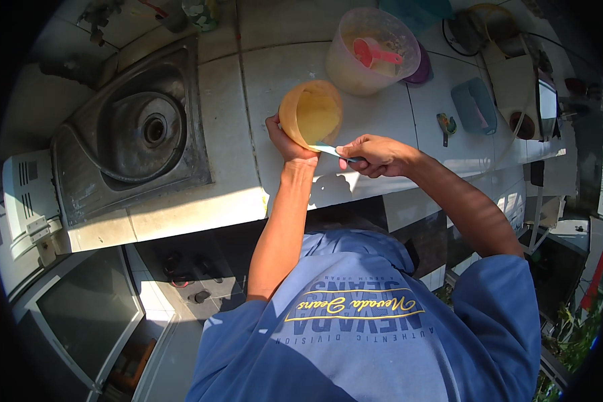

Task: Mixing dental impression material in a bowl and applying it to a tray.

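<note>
My left hand (pixel 291 144) is wrapped around an orange bowl (pixel 289 110), tilted with its mouth toward me and the right. Pale yellow stuff coats or fills the bowl's inside; I cannot tell how deep it is. In my right hand (pixel 375 155) is a slim pale-blue utensil (pixel 329 151), perhaps a spatula, gripped between thumb and fingers. Its far end reaches the bowl's lower rim, and its tip is partly hidden there. Both hands are over the white tiled counter (pixel 228 127).
Behind the bowl stands a translucent pink tub (pixel 342 63) with a pink measuring scoop (pixel 382 55) inside. A metal sink (pixel 147 127) is set in at the left. On the right are a blue-grey container (pixel 472 107) and a small green-yellow tool (pixel 446 126). The counter's front edge runs before me.
</note>
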`<state>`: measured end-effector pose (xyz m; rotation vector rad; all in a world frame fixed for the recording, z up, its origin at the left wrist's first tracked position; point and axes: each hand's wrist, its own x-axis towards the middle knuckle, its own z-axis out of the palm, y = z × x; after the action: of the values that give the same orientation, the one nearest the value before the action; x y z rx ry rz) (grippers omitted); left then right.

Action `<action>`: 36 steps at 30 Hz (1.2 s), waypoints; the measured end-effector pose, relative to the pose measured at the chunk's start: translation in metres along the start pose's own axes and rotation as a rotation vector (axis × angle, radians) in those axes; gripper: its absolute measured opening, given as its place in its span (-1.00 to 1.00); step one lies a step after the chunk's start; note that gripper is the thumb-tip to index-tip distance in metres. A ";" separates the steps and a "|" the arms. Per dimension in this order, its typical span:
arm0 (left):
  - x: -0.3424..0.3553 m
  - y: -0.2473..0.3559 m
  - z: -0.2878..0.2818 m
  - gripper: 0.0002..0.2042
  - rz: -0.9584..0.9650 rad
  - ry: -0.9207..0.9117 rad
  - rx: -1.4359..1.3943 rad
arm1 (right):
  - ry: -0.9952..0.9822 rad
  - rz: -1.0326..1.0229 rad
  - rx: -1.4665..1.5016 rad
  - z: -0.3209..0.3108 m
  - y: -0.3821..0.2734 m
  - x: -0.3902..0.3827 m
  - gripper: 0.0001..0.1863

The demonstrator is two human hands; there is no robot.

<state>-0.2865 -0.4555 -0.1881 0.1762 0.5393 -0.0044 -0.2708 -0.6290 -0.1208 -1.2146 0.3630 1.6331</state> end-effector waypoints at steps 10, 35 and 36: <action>0.008 -0.016 -0.010 -0.63 -0.014 -0.038 0.003 | 1.179 -0.766 -1.189 -0.017 0.010 -0.006 -0.66; -0.006 -0.010 0.010 -0.67 -0.050 -0.032 0.076 | 0.716 -0.402 -0.666 -0.010 0.017 -0.010 -0.65; -0.004 -0.015 0.010 -0.67 -0.054 -0.028 0.072 | 1.193 -0.650 -1.084 -0.024 0.019 -0.008 -0.63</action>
<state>-0.2861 -0.4725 -0.1801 0.2320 0.5158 -0.0786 -0.2746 -0.6587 -0.1304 -2.7002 -0.2842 0.2770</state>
